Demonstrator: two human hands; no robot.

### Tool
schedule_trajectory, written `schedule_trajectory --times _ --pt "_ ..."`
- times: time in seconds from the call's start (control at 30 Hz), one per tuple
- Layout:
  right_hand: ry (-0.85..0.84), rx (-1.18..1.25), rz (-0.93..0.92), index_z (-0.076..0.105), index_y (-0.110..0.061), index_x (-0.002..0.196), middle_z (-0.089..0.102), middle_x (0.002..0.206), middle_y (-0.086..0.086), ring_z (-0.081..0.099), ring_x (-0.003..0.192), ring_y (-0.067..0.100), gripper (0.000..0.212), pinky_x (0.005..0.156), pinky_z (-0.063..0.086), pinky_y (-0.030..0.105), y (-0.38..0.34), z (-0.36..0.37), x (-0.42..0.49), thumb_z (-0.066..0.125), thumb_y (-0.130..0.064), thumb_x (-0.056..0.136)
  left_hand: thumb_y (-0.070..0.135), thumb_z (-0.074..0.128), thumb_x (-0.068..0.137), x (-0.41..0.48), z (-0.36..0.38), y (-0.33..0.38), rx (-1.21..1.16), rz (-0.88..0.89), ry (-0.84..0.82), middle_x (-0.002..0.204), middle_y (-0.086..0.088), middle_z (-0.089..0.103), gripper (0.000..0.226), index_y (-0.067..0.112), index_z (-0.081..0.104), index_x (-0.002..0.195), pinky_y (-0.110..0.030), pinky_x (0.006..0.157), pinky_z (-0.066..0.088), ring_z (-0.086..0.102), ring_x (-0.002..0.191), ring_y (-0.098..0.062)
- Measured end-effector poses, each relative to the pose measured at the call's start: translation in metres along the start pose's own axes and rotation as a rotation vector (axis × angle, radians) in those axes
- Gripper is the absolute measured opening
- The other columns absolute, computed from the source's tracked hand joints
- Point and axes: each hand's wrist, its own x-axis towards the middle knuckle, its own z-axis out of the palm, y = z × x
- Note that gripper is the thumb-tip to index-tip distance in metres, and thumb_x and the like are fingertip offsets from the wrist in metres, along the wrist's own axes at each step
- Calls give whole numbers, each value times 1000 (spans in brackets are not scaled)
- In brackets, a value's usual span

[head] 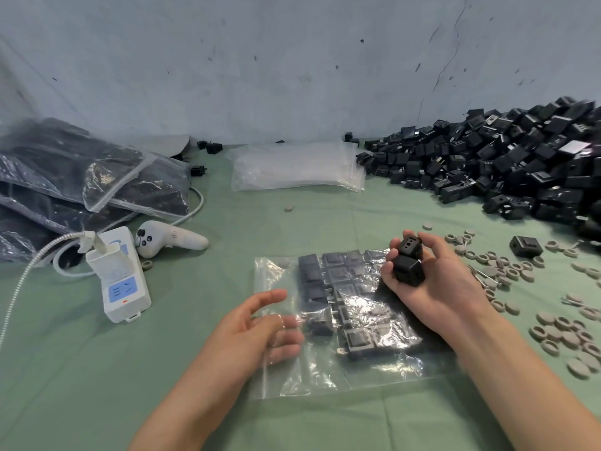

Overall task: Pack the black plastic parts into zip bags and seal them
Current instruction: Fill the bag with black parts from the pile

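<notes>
Bag (325, 379) lies flat on the table (195, 369), part-filled. Over the bag's far right corner the right hand (439, 288) grips two black parts (408, 270); the left hand (247, 333), fingers loose, rests at the bag's left edge, seemingly its mouth, so the parts must cross leftward.

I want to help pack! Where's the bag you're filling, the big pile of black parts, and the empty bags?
Bag being filled (325, 379): head view, clear plastic near its front edge.
Pile of black parts (507, 164): head view, middle of the heap.
Empty bags (299, 167): head view, middle of the top bag.
</notes>
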Motion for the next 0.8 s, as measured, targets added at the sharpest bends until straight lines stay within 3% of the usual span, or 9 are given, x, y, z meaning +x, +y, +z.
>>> schedule_trajectory --times 0.13,0.27,0.53,0.63,0.8 --pt "38 -105 -29 60 -11 97 64 92 9 58 70 17 34 62 55 28 2 6 -1 75 -25 70 5 58 96 -3 2 3 -64 -61 -53 103 -28 69 26 14 60 120 -32 66 61 73 87 -34" --pt "54 -158 -37 59 -11 102 63 97 9 57 73 17 24 63 55 28 5 9 -3 70 -26 87 10 58 96 -3 6 4 -163 -101 -106 92 -21 66 26 11 58 122 -35 71 61 71 97 -38" --pt "46 -233 -65 62 -11 103 67 91 7 60 70 18 20 62 56 29 10 15 -6 69 -27 93 14 66 81 -6 9 9 -295 -151 -173 91 -19 63 46 7 56 125 -45 86 58 69 103 -40" --pt "36 -273 -89 66 -14 100 72 82 5 62 67 16 18 61 57 30 13 17 -7 67 -31 95 17 68 78 -5 8 8 -291 -150 -164 90 -19 66 48 8 57 124 -43 83 60 69 103 -40" --pt "4 -318 -95 66 -13 101 72 85 7 63 68 15 20 65 59 29 17 19 -8 64 -33 97 16 56 97 -1 -5 6 -160 -125 -42 90 -20 69 24 9 62 119 -36 64 61 73 86 -36"
